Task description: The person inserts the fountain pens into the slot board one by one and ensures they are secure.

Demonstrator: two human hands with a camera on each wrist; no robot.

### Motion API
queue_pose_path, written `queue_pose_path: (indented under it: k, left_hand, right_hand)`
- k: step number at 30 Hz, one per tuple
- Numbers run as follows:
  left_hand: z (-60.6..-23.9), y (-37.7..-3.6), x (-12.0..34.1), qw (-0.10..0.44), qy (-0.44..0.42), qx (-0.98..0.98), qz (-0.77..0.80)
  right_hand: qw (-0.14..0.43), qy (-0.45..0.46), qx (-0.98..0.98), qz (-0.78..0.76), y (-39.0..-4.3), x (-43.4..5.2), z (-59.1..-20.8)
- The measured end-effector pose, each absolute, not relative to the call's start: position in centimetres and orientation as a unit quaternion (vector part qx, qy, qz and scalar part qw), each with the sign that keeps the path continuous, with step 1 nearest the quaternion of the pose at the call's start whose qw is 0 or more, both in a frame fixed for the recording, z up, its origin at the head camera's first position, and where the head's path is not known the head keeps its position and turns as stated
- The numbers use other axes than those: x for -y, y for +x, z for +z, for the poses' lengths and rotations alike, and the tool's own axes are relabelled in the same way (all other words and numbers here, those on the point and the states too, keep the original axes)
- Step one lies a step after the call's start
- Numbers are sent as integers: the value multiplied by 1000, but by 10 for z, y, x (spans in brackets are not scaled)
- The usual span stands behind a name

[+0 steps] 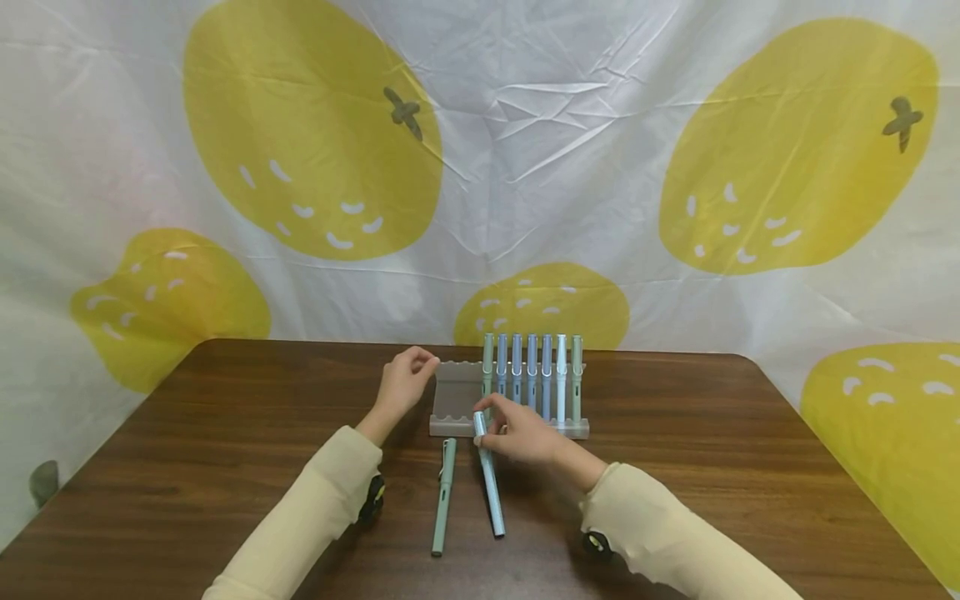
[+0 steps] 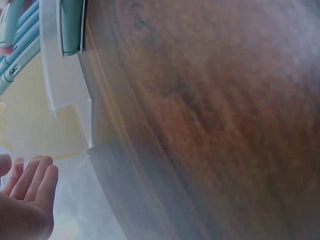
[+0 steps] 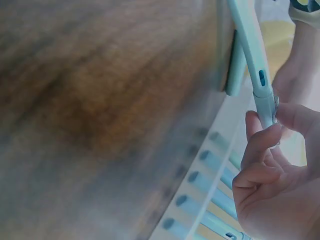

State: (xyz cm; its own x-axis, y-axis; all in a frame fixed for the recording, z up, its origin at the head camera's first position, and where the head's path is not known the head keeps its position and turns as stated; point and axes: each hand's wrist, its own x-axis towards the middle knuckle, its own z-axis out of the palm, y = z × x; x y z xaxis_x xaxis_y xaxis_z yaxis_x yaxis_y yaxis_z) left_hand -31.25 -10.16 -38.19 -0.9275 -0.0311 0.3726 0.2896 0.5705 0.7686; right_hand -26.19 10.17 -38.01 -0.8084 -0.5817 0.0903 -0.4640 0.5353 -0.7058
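Observation:
My right hand [image 1: 522,429] pinches a pale blue pen [image 1: 491,492] near its capped end, between thumb and fingers. The pen slants down toward me, in front of a clear pen rack [image 1: 457,392]. In the right wrist view, thumb and index finger press on the cap of the pale blue pen [image 3: 255,60]. My left hand [image 1: 402,383] is by the rack's upper left corner; whether it touches is unclear. In the left wrist view, the fingers of the left hand [image 2: 30,195] look fairly straight and hold nothing. A green pen [image 1: 444,500] lies on the table left of the pale blue one.
Several pens stand in the rack's right part: a green pen [image 1: 577,379] at the right end, a pale one [image 1: 561,383] beside it, then blue ones [image 1: 532,367]. Under everything is a brown wooden table [image 1: 262,442]. A lemon-printed cloth [image 1: 495,192] hangs behind.

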Motion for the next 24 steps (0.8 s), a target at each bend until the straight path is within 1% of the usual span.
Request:
queue_pose_path:
  k: [19, 24]
  left_hand:
    - [-381, -311, 102, 175, -74, 869, -457]
    - [-381, -312, 102, 175, -72, 870, -455]
  right_hand:
    - [-55, -341, -867, -360, -276, -100, -346]
    - [-82, -330, -867, -365, -279, -96, -341]
